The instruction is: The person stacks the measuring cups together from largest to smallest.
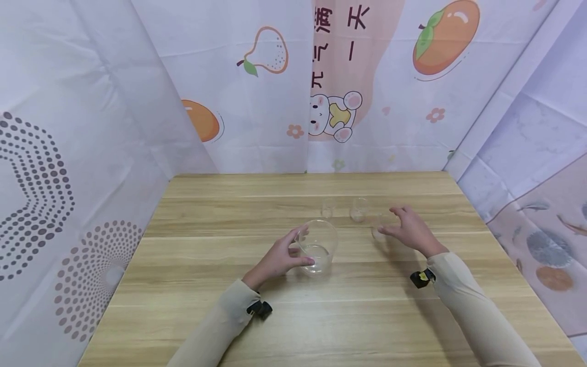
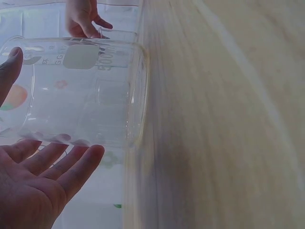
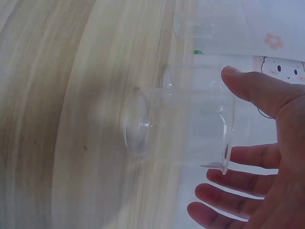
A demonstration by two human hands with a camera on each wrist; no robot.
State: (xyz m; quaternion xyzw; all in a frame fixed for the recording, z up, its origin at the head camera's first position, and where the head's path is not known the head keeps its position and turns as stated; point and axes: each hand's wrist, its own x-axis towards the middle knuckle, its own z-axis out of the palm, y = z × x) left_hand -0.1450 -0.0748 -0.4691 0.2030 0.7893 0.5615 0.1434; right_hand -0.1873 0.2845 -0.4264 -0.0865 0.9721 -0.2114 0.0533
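My left hand holds a large clear glass beaker, its thumb on the near side and its fingers round the far side. White markings reading 500 show on the beaker's wall in the left wrist view. My right hand is spread beside a smaller clear beaker with a pouring lip. Thumb and fingers stand apart at that beaker's rim, not closed round it. It is upright on the table.
Two more small clear beakers stand farther back on the wooden table, one in the middle and one to its left. Patterned white curtains hang behind the table and along both sides.
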